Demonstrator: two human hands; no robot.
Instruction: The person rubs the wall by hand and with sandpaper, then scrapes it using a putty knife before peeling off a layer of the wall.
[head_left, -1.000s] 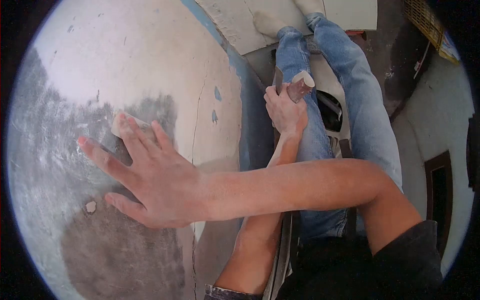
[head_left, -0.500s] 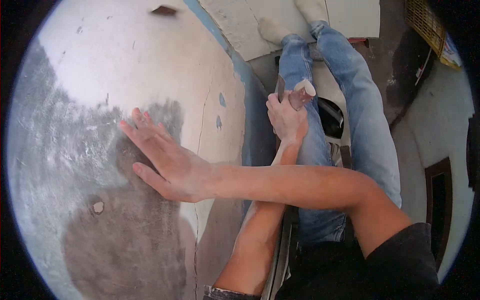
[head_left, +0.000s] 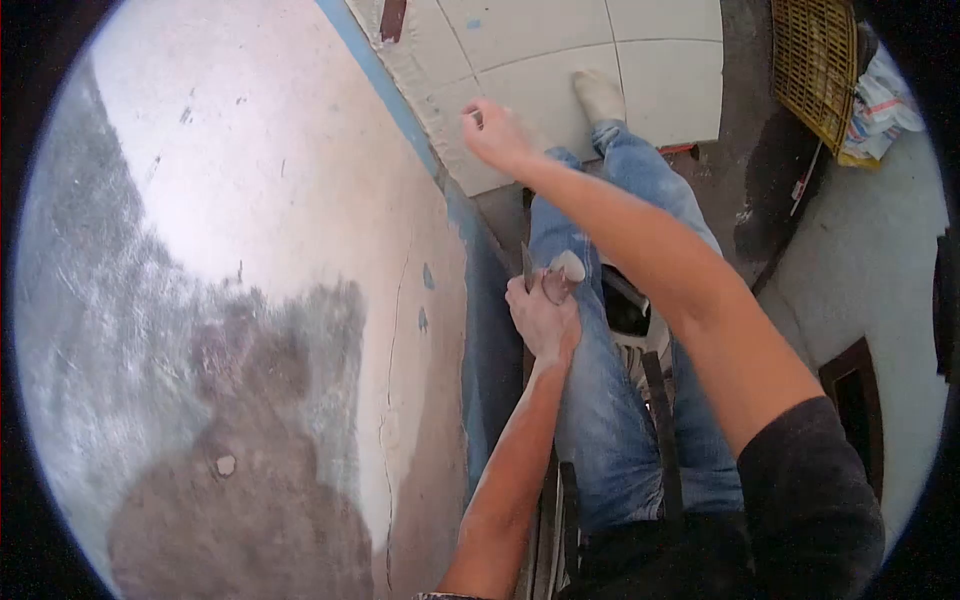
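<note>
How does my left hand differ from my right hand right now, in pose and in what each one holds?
The left hand is shut around a wood-handled tool; whether the right hand holds anything cannot be told. The left hand sits close against the jeans, while the right hand reaches out on a straight arm above the tiled floor. Neither touches the wall.

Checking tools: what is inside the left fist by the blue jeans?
The left hand grips a brown wooden-handled metal scraper; its pale handle end and grey blade stick out. The hand covers the handle's middle.
</note>
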